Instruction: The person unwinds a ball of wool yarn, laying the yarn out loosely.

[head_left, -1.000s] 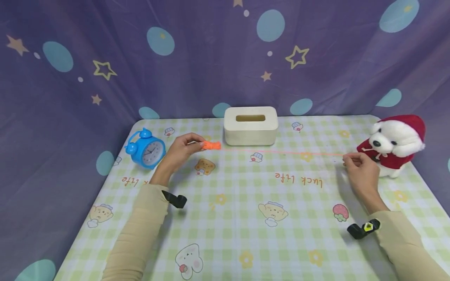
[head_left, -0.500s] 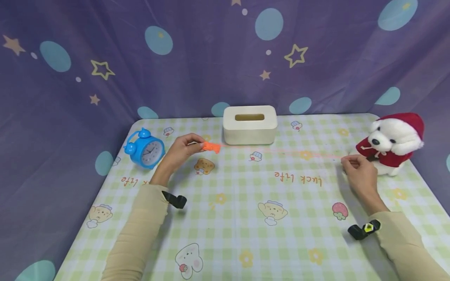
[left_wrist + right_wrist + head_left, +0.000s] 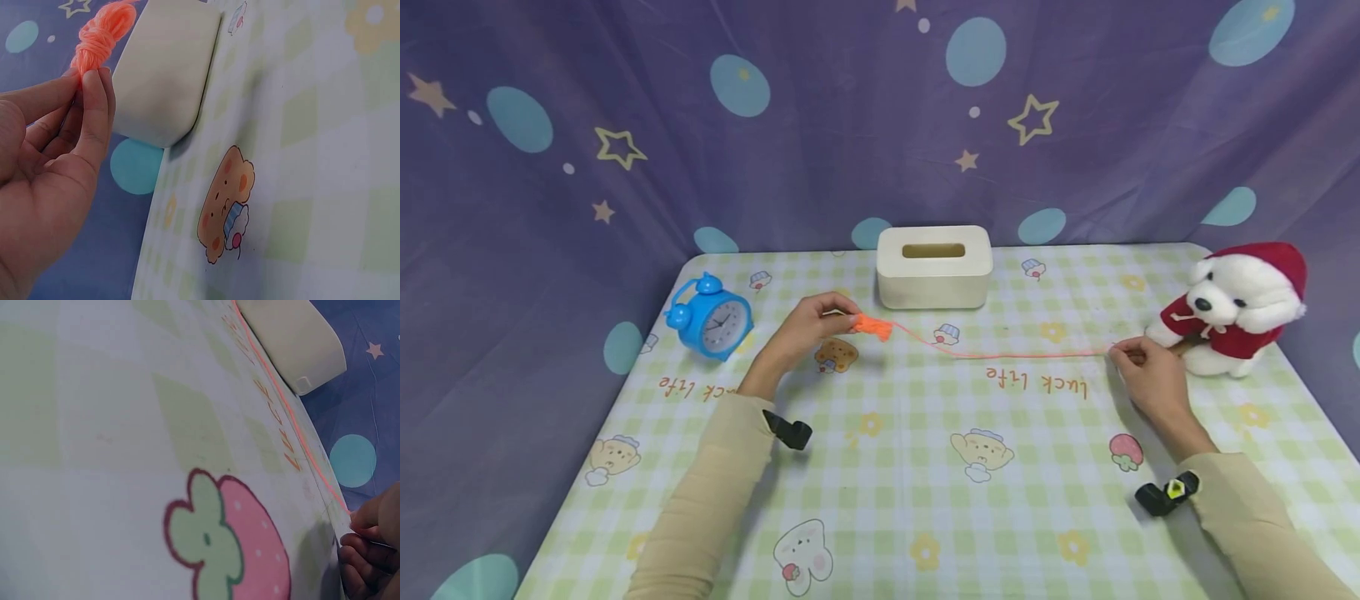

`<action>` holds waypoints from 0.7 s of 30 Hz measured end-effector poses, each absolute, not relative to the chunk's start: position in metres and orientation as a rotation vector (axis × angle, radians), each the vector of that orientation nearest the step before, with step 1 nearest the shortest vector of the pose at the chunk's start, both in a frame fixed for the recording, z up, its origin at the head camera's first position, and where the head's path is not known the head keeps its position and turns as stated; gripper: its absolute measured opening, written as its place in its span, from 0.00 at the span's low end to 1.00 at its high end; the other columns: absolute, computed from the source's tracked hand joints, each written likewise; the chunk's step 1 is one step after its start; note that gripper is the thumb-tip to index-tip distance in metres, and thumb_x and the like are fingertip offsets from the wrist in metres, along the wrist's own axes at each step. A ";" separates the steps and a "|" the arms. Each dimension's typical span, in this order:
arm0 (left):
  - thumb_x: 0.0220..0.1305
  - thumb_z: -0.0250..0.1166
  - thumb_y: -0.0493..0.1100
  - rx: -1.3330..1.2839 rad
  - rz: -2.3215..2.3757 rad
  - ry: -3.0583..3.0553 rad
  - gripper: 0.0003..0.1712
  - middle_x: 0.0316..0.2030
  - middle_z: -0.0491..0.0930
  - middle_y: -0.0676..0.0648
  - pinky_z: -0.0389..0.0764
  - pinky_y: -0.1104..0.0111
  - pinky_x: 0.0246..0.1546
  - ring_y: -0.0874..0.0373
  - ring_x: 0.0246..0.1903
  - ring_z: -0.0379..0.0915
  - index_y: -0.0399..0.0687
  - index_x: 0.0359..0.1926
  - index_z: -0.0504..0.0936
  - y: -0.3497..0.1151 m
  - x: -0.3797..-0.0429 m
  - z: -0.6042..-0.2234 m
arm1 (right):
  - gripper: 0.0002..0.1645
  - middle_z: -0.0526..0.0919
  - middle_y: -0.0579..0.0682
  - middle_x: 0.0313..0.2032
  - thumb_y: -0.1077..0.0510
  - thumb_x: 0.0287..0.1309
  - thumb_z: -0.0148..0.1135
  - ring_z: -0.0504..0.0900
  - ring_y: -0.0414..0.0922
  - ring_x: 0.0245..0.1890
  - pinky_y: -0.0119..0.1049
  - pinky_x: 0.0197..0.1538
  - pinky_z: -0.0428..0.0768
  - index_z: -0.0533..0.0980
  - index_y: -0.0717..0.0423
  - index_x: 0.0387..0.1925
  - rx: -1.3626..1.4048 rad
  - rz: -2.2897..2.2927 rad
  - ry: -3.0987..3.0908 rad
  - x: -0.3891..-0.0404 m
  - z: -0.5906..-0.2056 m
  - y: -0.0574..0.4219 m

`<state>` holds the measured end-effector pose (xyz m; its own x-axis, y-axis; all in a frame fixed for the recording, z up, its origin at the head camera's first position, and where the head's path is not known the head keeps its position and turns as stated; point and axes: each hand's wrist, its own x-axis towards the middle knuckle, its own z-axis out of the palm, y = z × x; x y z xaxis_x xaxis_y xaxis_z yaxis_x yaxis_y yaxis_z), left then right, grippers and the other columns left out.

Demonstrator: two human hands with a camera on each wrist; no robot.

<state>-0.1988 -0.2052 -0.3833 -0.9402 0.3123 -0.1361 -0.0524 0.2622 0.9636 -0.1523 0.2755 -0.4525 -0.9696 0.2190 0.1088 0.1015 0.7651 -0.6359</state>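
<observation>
My left hand pinches one end of a small wound bundle of orange yarn between thumb and fingertips, above the table. In the left wrist view the yarn bundle shows its many looped strands, tied round near the middle. A single strand runs from the bundle, dips, then stretches nearly level over to my right hand. The thumb and fingers of that hand pinch the strand's far end. The right wrist view shows the strand leading to the fingertips of the hand, which is partly cut off by the frame.
Behind the strand stands a cream tissue box. To the left of my left hand is a blue alarm clock. A white plush dog in red sits beyond my right hand. A checked cloth covers the table; a purple curtain hangs behind.
My left hand has moved right and slightly nearer with the yarn bundle. My right hand has shifted left and nearer. The strand, taut before, now sags near the bundle.
</observation>
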 end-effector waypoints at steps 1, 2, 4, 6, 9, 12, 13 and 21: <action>0.65 0.63 0.43 0.238 1.719 2.245 0.12 0.47 0.76 0.46 0.73 0.46 0.57 0.57 0.44 0.79 0.41 0.46 0.79 -0.204 -0.198 -0.383 | 0.16 0.83 0.63 0.37 0.54 0.66 0.56 0.76 0.44 0.32 0.23 0.27 0.69 0.78 0.65 0.42 -0.256 0.985 -2.787 -0.152 -0.453 0.275; 0.65 0.63 0.43 0.235 1.710 2.251 0.12 0.47 0.76 0.46 0.74 0.46 0.57 0.57 0.44 0.79 0.42 0.46 0.79 -0.204 -0.198 -0.382 | 0.16 0.83 0.63 0.37 0.54 0.66 0.56 0.76 0.44 0.32 0.23 0.27 0.69 0.78 0.65 0.42 -0.260 0.988 -2.789 -0.152 -0.452 0.274; 0.65 0.63 0.43 0.226 1.709 2.251 0.12 0.47 0.76 0.46 0.74 0.46 0.57 0.56 0.44 0.79 0.42 0.46 0.79 -0.203 -0.197 -0.381 | 0.16 0.83 0.63 0.37 0.54 0.66 0.56 0.77 0.45 0.33 0.23 0.27 0.69 0.78 0.65 0.43 -0.259 0.991 -2.790 -0.153 -0.452 0.273; 0.65 0.63 0.43 0.222 1.713 2.244 0.12 0.47 0.76 0.46 0.73 0.46 0.57 0.56 0.45 0.79 0.41 0.46 0.78 -0.203 -0.197 -0.380 | 0.16 0.83 0.63 0.38 0.55 0.66 0.56 0.77 0.46 0.34 0.23 0.27 0.69 0.78 0.65 0.43 -0.256 0.988 -2.789 -0.153 -0.451 0.272; 0.66 0.63 0.42 0.220 1.726 2.229 0.12 0.47 0.76 0.46 0.73 0.46 0.58 0.57 0.45 0.78 0.40 0.46 0.78 -0.202 -0.197 -0.379 | 0.16 0.82 0.63 0.39 0.55 0.66 0.56 0.78 0.49 0.37 0.24 0.30 0.70 0.77 0.64 0.45 -0.234 0.999 -2.781 -0.154 -0.449 0.270; 0.66 0.63 0.42 0.232 1.732 2.220 0.12 0.46 0.76 0.46 0.72 0.46 0.59 0.57 0.45 0.78 0.40 0.46 0.78 -0.202 -0.198 -0.380 | 0.16 0.82 0.62 0.39 0.54 0.66 0.55 0.77 0.48 0.38 0.25 0.32 0.69 0.77 0.63 0.46 -0.203 0.995 -2.762 -0.155 -0.445 0.264; 0.66 0.63 0.42 0.235 1.734 2.218 0.12 0.46 0.76 0.46 0.72 0.45 0.59 0.57 0.45 0.79 0.40 0.46 0.78 -0.202 -0.198 -0.380 | 0.16 0.82 0.61 0.40 0.54 0.66 0.55 0.77 0.47 0.38 0.25 0.33 0.70 0.77 0.63 0.46 -0.187 1.005 -2.754 -0.156 -0.444 0.261; 0.65 0.63 0.42 0.257 1.742 2.202 0.12 0.45 0.76 0.46 0.71 0.44 0.59 0.55 0.45 0.79 0.40 0.45 0.78 -0.200 -0.199 -0.381 | 0.15 0.82 0.59 0.40 0.55 0.64 0.59 0.80 0.49 0.39 0.33 0.41 0.75 0.77 0.62 0.46 0.006 1.118 -2.647 -0.168 -0.429 0.216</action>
<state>-0.1985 -0.1999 -0.3809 -0.9324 0.3341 -0.1377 -0.0570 0.2402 0.9690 -0.1685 0.2162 -0.4289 -0.9643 0.0992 0.2456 -0.1069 0.7025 -0.7036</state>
